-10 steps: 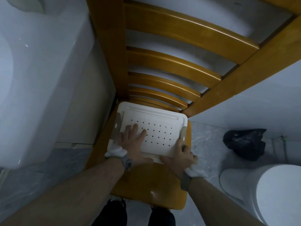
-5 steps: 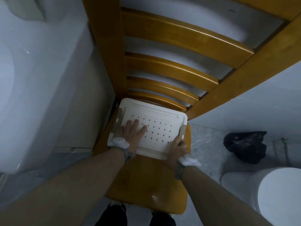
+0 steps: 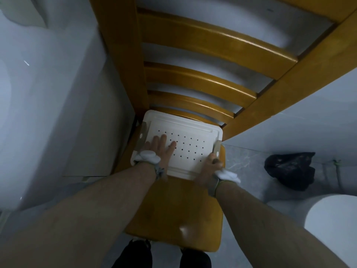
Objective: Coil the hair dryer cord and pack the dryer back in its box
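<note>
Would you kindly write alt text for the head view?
A white lidded box sits on a wooden chair; the left hand lies flat on its perforated lid, and the right hand grips its right side latch.

A white box [image 3: 193, 140] of matt, smooth plastic sits at the centre, its lid dotted with small square holes. Duller grey-beige plastic latches [image 3: 216, 149] clip its sides at 3 and 9 o'clock. Beneath it, a wooden chair [image 3: 173, 206] is varnished honey-yellow and glossy, with a bright glare spot toward 6 o'clock. White cloth wraps [image 3: 147, 156] bunch at both wrists. At 3 o'clock lies a crumpled black plastic bag [image 3: 289, 169], faintly shiny, on a polished, veined stone-look floor [image 3: 243, 161].
</note>
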`<state>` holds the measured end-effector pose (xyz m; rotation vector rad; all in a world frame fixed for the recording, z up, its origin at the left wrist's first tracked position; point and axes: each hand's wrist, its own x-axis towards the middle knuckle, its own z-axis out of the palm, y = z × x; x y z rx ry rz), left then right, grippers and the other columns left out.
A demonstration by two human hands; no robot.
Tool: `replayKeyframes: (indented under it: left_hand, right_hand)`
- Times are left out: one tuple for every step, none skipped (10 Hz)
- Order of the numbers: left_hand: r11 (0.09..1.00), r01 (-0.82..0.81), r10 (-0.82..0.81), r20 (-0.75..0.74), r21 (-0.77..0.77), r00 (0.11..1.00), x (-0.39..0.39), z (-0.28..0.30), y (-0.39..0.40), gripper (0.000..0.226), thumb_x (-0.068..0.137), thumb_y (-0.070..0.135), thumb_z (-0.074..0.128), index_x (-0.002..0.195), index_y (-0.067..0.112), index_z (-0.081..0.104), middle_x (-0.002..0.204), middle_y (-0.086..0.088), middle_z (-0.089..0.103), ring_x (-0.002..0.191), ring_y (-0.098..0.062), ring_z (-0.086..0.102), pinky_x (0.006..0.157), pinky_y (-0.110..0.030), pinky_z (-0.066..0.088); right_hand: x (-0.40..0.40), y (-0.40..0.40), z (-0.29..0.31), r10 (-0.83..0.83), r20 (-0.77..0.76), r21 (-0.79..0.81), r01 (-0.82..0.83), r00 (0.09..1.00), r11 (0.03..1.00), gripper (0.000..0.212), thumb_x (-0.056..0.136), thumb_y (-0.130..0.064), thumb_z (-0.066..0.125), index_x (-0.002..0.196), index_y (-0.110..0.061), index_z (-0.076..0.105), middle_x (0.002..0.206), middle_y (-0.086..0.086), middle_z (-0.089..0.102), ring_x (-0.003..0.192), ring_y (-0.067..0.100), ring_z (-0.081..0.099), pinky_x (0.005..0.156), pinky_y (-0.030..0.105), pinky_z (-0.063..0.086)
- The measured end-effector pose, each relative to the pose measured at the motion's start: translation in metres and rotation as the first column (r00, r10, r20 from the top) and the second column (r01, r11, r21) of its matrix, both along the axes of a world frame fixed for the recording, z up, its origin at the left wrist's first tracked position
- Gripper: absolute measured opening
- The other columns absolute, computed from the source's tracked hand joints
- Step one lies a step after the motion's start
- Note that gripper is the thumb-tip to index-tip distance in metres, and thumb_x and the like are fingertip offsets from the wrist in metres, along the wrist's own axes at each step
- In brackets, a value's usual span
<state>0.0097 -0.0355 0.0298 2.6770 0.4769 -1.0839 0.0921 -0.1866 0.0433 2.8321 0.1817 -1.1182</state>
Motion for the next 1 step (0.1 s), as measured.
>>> replayKeyframes:
  left_hand:
    - [0.998, -0.032, 0.034, 0.033, -0.055, 0.999, 0.0165, 0.0376, 0.0077, 0.094, 0.077, 0.044, 0.067, 0.149, 0.017, 0.013, 0.158, -0.014, 0.001, 0.144, -0.037, 0.005, 0.116, -0.052, 0.013]
  right_hand:
    - [0.0223, 0.0089, 0.0458, 0.105, -0.146, -0.011, -0.107, 0.984, 0.994, 0.089, 0.078, -0.042, 0.069, 0.147, -0.01, 0.022, 0.144, 0.012, 0.04, 0.129, 0.031, 0.044, 0.103, 0.041, 0.045]
